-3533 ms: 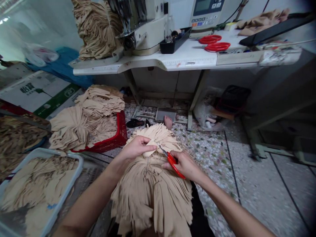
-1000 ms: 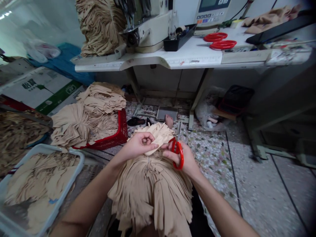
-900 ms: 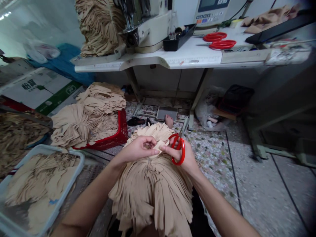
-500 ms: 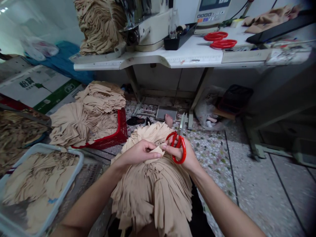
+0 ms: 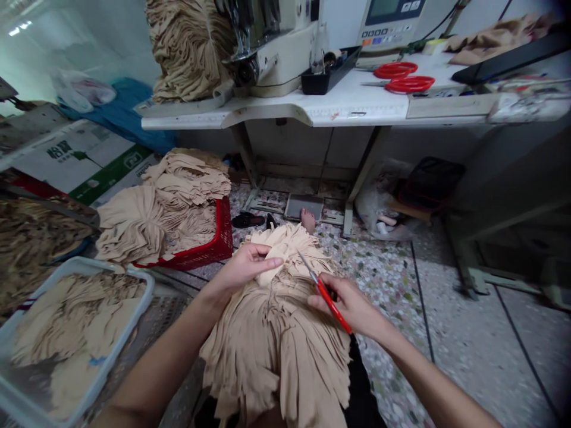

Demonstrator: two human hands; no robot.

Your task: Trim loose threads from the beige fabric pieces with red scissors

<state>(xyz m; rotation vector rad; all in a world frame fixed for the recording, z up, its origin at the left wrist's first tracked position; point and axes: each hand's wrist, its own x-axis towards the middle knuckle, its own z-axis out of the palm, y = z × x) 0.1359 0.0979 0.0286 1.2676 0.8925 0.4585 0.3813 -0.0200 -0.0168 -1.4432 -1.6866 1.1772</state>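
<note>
A big bundle of beige fabric pieces (image 5: 276,339) lies over my lap, its layers fanned out from a gathered middle. My left hand (image 5: 247,266) pinches one beige fabric piece (image 5: 270,276) at the top of the bundle, between thumb and fingers. On the right, my right hand (image 5: 348,302) is closed round a pair of red-handled scissors (image 5: 328,297). Their blades point up and left over the bundle, a little right of the pinched piece. The blades look closed together.
Ahead stands a white sewing table (image 5: 339,113) with a sewing machine (image 5: 276,59), a black tray (image 5: 328,77) and other red scissors (image 5: 401,83). To the left are a red basket (image 5: 223,232) heaped with fabric and a clear plastic bin (image 5: 145,285). A bare foot (image 5: 307,220) rests on the pedal.
My right hand has moved away from the left, down and to the right. The scissors have swung from pointing upward to pointing up-left over the bundle. The left hand has shifted slightly left.
</note>
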